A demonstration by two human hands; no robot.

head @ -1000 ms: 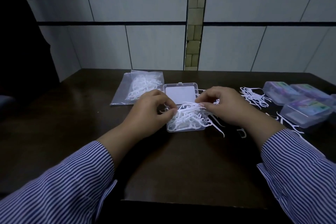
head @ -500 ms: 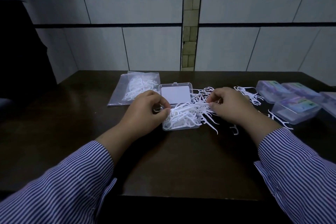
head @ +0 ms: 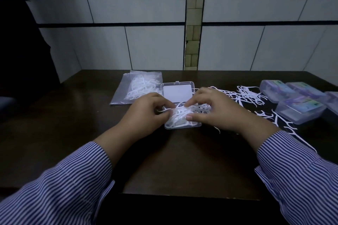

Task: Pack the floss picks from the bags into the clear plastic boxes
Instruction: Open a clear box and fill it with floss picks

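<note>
On a dark surface (head: 164, 160), an open clear box (head: 182, 125) lies with its lid (head: 177, 93) hinged away, long axis left-right; both hands, the left hand (head: 146, 111) and the right hand (head: 215, 109), pinch a bunch of picks (head: 180, 113) lying crosswise over it, probably to tuck them in flat.

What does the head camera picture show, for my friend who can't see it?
Two hands, the left hand and right hand, gather white floss picks into an open clear box on a dark table. A bag of picks lies left; loose picks and closed boxes lie right.
</note>
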